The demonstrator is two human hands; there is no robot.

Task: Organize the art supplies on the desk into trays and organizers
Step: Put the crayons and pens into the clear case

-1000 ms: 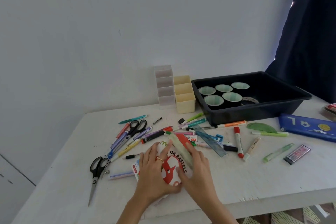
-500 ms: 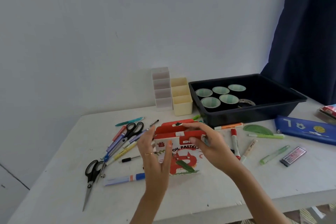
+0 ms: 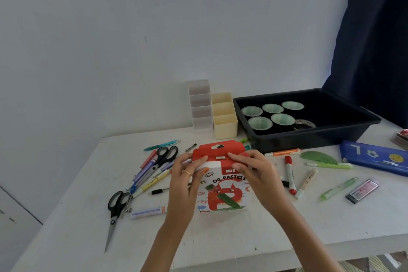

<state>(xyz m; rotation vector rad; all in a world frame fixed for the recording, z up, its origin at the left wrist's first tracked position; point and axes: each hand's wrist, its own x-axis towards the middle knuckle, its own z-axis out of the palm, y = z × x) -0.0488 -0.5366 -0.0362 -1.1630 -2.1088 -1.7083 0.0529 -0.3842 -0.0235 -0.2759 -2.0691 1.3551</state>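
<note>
On the white desk (image 3: pixel 287 227), in front of the black tray (image 3: pixel 309 140) and among scattered pens, the oil pastels box (image 3: pixel 223 192) is held upright by both hands at its red top flap: the left hand (image 3: pixel 187 181) grips the left edge and the right hand (image 3: pixel 258 174) pinches the right side.

At the back edge of the white desk (image 3: pixel 242 234): black plastic tray (image 3: pixel 309 140), cream plastic organizer (image 3: pixel 225 127) just left. Near the right edge: flat blue pencil case (image 3: pixel 373 158).
</note>
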